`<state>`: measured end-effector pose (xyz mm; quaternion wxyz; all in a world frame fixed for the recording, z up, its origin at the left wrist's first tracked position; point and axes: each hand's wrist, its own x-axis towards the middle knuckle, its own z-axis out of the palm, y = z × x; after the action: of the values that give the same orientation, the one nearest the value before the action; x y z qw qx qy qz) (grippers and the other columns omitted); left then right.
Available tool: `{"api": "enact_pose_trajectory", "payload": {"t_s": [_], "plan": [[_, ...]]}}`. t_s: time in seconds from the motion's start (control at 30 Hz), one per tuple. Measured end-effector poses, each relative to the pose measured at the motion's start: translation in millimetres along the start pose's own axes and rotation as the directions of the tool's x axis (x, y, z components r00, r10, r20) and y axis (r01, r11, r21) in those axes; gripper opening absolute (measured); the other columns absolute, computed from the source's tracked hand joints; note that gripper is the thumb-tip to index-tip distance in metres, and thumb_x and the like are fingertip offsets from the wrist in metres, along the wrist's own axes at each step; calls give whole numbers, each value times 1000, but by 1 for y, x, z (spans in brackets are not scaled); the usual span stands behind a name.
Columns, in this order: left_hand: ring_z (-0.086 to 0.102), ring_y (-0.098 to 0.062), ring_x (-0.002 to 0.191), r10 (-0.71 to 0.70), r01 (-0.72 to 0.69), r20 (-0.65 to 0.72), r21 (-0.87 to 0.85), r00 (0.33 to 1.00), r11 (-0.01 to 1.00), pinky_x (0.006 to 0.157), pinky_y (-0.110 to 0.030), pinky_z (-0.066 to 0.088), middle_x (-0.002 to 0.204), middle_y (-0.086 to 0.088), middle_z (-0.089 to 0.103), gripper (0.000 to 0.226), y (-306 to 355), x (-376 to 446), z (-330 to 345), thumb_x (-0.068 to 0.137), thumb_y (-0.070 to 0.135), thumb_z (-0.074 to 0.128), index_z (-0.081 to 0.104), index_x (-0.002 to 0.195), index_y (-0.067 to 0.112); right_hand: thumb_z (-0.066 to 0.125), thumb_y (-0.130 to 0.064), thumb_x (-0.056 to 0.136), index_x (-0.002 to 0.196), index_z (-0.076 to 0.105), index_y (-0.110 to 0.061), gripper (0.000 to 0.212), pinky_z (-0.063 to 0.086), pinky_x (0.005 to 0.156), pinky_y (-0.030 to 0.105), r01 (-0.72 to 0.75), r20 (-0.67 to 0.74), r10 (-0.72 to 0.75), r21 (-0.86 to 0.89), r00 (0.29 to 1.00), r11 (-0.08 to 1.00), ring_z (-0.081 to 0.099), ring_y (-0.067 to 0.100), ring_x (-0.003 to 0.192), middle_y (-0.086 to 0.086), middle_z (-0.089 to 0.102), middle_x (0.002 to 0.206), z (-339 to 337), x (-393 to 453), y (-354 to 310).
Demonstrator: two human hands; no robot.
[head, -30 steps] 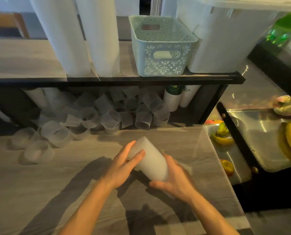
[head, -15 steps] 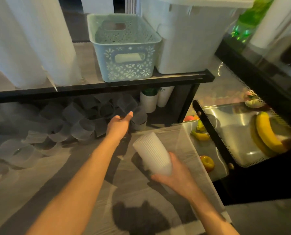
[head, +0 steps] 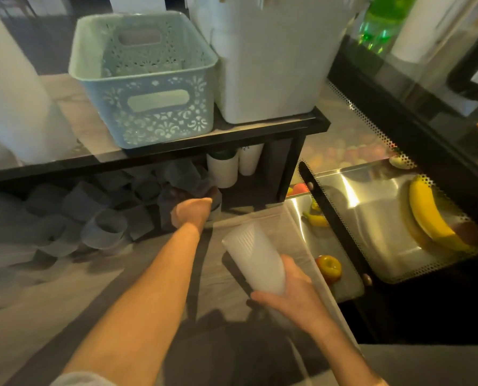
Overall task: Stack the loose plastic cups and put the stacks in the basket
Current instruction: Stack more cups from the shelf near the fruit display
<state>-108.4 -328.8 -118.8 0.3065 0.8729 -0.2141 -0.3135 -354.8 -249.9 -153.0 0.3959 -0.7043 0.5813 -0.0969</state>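
Note:
My right hand (head: 290,296) grips a stack of ribbed white plastic cups (head: 256,259), tilted with its open end up and to the left, above the wooden counter. My left hand (head: 192,211) reaches under the black shelf into the pile of loose clear cups (head: 104,227). Its fingers, dim in the shadow, curl round one loose cup (head: 214,203) at the right end of the pile. The pale green lattice basket (head: 148,107) stands on top of the shelf, straight above the pile, and looks empty.
A white bin (head: 271,65) stands right of the basket, and white paper rolls (head: 12,101) stand to its left. Two white tubs (head: 224,171) sit under the shelf. A steel display case (head: 385,218) with bananas and apples borders the counter's right edge.
My left hand let go of the stack, reached forward under the shelf and now wraps a loose cup. My right hand kept the stack, and my head moved closer to the shelf.

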Motion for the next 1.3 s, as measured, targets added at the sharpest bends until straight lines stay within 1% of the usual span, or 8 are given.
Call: {"api": "enact_pose_trajectory", "payload": {"t_s": [0.17, 0.33, 0.5, 0.57, 0.7, 0.77, 1.13, 1.3], "plan": [[48, -38, 131, 8, -18, -53, -198, 999, 980, 107, -41, 38, 142, -20, 51, 73, 9, -3, 3, 88, 44, 67, 44, 142, 1, 81, -60, 60, 125, 31, -46, 83, 57, 84, 34, 10, 18, -10, 14, 1000, 1000, 52, 10, 105, -18, 45, 115, 1, 4, 1], [41, -36, 136, -52, 49, -34, -101, 998, 994, 111, -38, 32, 148, -18, 45, 69, 4, 0, -2, 92, 48, 58, 46, 143, 2, 76, -68, 53, 123, 28, -50, 87, 58, 83, 36, 9, 6, -9, 19, 1000, 1000, 53, 12, 104, -21, 44, 113, 0, 6, 5], [53, -36, 119, -4, -7, -56, -202, 998, 979, 82, -40, 49, 132, -13, 55, 77, -13, -4, -18, 83, 57, 67, 51, 133, 0, 77, -68, 53, 123, 28, -50, 87, 58, 83, 37, 19, 2, -19, -12, 1000, 1000, 52, 12, 104, -20, 45, 113, -3, 8, 4], [56, -33, 118, -5, 16, 31, -371, 1000, 929, 86, -41, 52, 132, -11, 56, 94, -23, -11, -29, 69, 67, 72, 47, 136, 6, 78, -66, 56, 125, 28, -48, 87, 57, 84, 36, 35, 25, -35, -24, 999, 999, 51, 11, 105, -19, 44, 115, -3, 8, 2], [61, -19, 100, 205, -16, 210, -661, 956, 751, 81, -32, 50, 108, -9, 66, 33, -50, -36, -49, 85, 42, 70, 66, 104, 15, 79, -63, 58, 131, 26, -47, 91, 55, 87, 37, 100, 77, -96, -42, 992, 994, 51, 9, 108, -18, 45, 121, 2, 5, -8], [62, -17, 94, 277, -18, 263, -695, 924, 719, 75, -29, 49, 98, -6, 68, 31, -62, -50, -57, 80, 36, 75, 68, 100, 13, 80, -62, 57, 132, 26, -49, 93, 55, 88, 38, 127, 105, -123, -33, 987, 991, 51, 10, 110, -18, 44, 122, 8, 3, -14], [62, -19, 101, 373, -179, 210, -605, 904, 776, 87, -39, 47, 108, -1, 68, 63, -108, -76, -78, 59, 62, 72, 67, 107, 21, 78, -69, 51, 134, 30, -46, 98, 56, 88, 41, 221, 150, -207, -83, 967, 972, 56, 11, 110, -17, 50, 124, 37, -15, -32], [58, 6, 98, 449, -318, 331, -380, 830, 869, 76, -8, 43, 116, 9, 60, 65, -113, -100, -71, 73, 65, 67, 54, 125, 28, 78, -67, 55, 136, 29, -43, 98, 55, 86, 38, 216, 143, -205, -62, 968, 975, 55, 8, 107, -17, 49, 121, 38, -19, -33]]}}
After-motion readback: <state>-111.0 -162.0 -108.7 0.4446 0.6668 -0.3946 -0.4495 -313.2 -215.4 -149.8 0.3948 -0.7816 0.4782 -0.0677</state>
